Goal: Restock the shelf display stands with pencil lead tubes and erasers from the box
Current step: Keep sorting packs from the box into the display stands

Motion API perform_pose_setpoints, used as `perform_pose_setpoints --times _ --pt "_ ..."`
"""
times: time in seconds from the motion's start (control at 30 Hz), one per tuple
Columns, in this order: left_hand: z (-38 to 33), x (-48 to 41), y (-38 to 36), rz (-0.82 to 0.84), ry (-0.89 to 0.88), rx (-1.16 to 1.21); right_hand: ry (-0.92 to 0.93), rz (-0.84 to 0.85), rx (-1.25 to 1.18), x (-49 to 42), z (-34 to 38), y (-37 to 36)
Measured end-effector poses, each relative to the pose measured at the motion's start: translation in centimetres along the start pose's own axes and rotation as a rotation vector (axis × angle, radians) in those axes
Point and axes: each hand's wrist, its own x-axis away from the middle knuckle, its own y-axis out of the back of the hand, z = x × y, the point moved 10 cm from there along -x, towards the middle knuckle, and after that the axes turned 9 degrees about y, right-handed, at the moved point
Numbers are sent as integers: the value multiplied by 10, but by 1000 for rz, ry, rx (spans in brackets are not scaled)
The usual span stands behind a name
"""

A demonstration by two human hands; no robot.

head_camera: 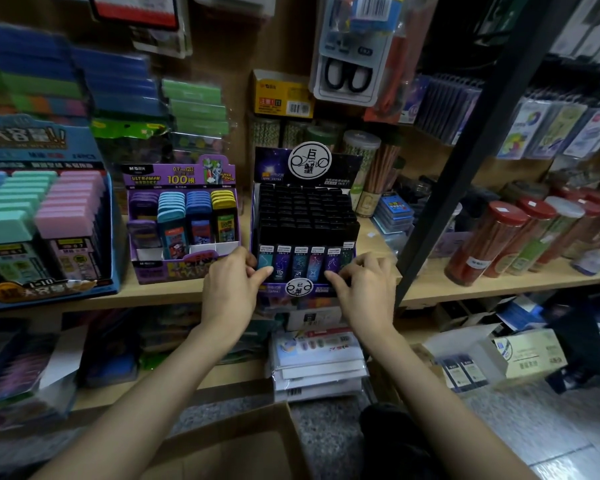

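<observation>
A purple constellation display stand (305,216) full of black-capped pencil lead tubes sits on the wooden shelf (160,291). My left hand (234,282) grips its front left corner, thumb on the front row of tubes. My right hand (364,282) grips the front right corner, fingers curled over the rim. To the left stands a purple Ultraman lead stand (182,216) with coloured tubes and some gaps in its front row. A brown cardboard box (229,445) lies open below, between my arms.
A big blue stand of pastel lead cases (42,223) fills the shelf's left end. Tubes of pencils (499,237) stand beyond a black upright post (465,161). Stacked packets (317,355) sit under the shelf. Scissors packs (350,50) hang above.
</observation>
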Motion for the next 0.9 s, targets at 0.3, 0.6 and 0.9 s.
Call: perform_pose_setpoints --times 0.3,0.6,0.9 --pt "15 16 4 14 -4 41 -161 47 -328 10 -32 -5" --pt "13 22 -10 -31 -31 0 -133 172 -559 1 -32 -29" --pt "10 16 -14 -47 -71 -1 -126 179 -612 -7 -42 -37"
